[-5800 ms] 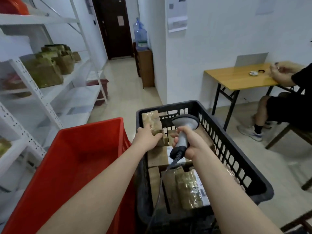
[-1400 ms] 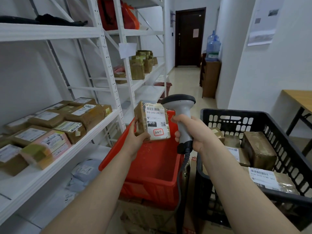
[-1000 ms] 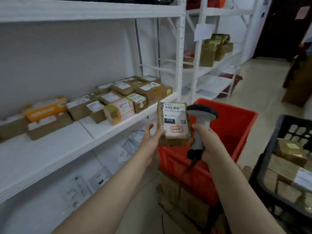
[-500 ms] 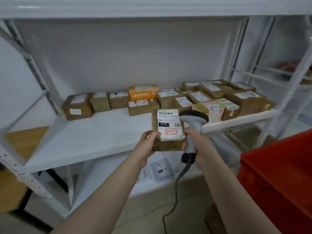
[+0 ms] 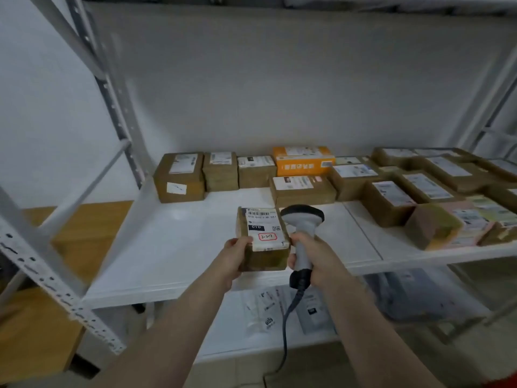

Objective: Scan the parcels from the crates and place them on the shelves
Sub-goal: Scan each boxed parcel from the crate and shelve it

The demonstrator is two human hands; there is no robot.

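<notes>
My left hand (image 5: 234, 256) grips a small brown parcel (image 5: 265, 257) with a white label and a red-circled note, held over the front part of the white shelf (image 5: 173, 247). My right hand (image 5: 316, 259) grips the grey barcode scanner (image 5: 302, 219) by its handle, right beside the parcel; its cable hangs down toward the floor. Several brown parcels (image 5: 179, 177) and an orange box (image 5: 303, 161) stand in rows at the back and right of the shelf.
A perforated white upright (image 5: 56, 278) slants across the lower left. A lower shelf (image 5: 279, 326) holds flat white mailers. A wooden surface (image 5: 84, 236) lies behind the rack at left. A red crate corner (image 5: 510, 383) shows at bottom right.
The view turned from the crates to face the shelf. Both hands carried the parcel and scanner forward over the shelf's front, and the parcel now lies flatter and lower.
</notes>
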